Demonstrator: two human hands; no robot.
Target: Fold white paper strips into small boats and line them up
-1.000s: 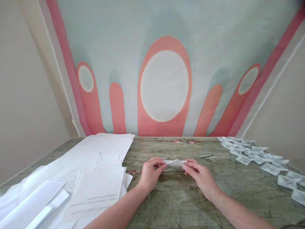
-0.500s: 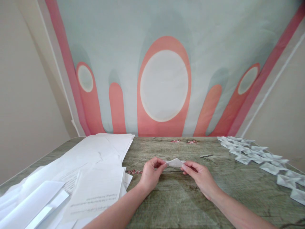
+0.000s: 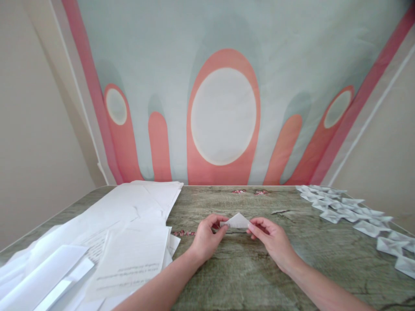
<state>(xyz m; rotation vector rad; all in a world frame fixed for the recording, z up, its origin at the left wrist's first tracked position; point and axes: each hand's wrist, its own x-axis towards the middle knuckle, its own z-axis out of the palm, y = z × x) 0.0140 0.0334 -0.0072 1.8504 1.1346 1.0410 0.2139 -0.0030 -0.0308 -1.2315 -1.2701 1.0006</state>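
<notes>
A small white piece of folded paper (image 3: 239, 220) is held just above the table, its peak pointing away from me and its long edge toward me. My left hand (image 3: 209, 235) pinches its left end between thumb and fingers. At the right end, the thumb and fingers of my right hand (image 3: 269, 236) close on the other corner. The fingertips hide both ends of the paper. Along the right side of the table lie several folded paper boats (image 3: 369, 229) in rows.
Loose white sheets (image 3: 136, 203), some with printed text, cover the left part of the wood-patterned table (image 3: 233, 276). Folded white strips (image 3: 61, 272) lie on top at the near left. Behind the table hangs a green and red patterned backdrop (image 3: 223, 172).
The folded paper has tilted so that more of its triangular face shows, with its peak higher. Its left end sticks out a little more past my left thumb. Both hands stay almost in place.
</notes>
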